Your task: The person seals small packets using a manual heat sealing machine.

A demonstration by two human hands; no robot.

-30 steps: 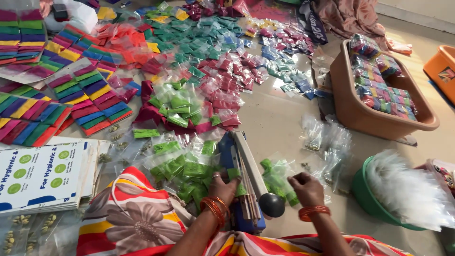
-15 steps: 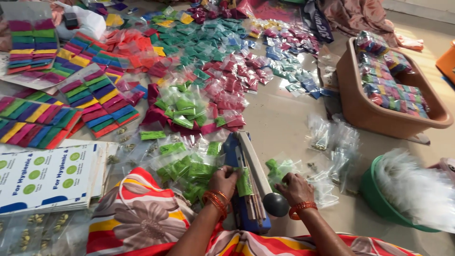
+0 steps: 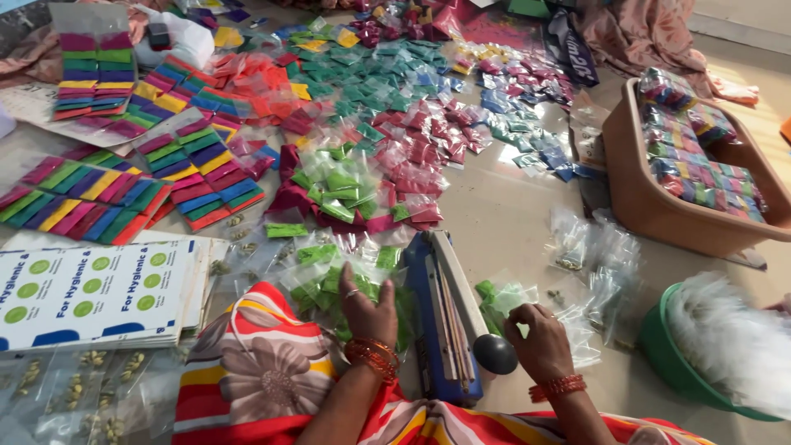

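The left hand [image 3: 368, 311] has moved off the blue sealer [image 3: 445, 317] at lower centre and now lies spread on the green packets [image 3: 329, 284] left of it. The right hand [image 3: 540, 342] still pinches a green packet [image 3: 504, 297] just right of the sealer, so a fresh packet seems to be fetched.

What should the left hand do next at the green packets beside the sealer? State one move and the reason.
Probably lift one packet out of the green packets. The left hand rests on that pile beside the blue sealer, whose arm stands raised, while the right hand is on a green packet at its other side.
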